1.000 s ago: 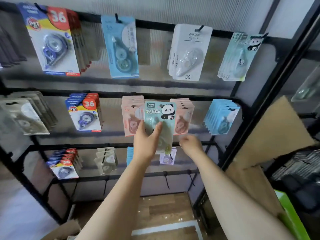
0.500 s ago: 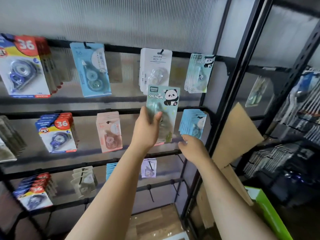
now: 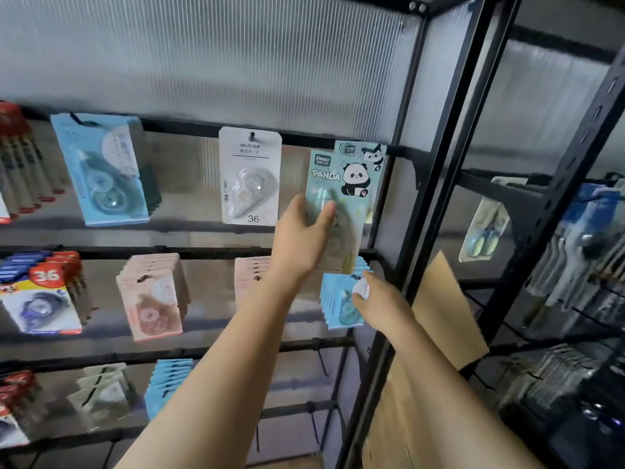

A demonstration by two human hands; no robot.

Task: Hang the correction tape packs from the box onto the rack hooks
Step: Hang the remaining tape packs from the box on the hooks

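My left hand [image 3: 301, 242] grips a green panda correction tape pack [image 3: 338, 184] by its lower half, thumb on the front. The pack is held upright just in front of several like panda packs [image 3: 370, 154] hanging on the top rail's right hook. Its top edge sits slightly below and left of that hook. My right hand [image 3: 382, 306] hovers lower, its loosely curled fingers at a stack of blue packs [image 3: 338, 302] on the second rail, holding nothing that I can see. The box is out of view.
Other tape packs hang along the rails: a white one [image 3: 250, 174], a light blue one [image 3: 101, 170], pink stacks [image 3: 152, 296]. A black rack post [image 3: 436, 164] stands right of the hook. Brown cardboard [image 3: 443, 309] leans behind it. A second rack [image 3: 575, 265] holds more goods.
My left hand has carried the panda pack up and to the right, from the second rail to the top rail's right hook. My right hand followed rightward to the blue packs.
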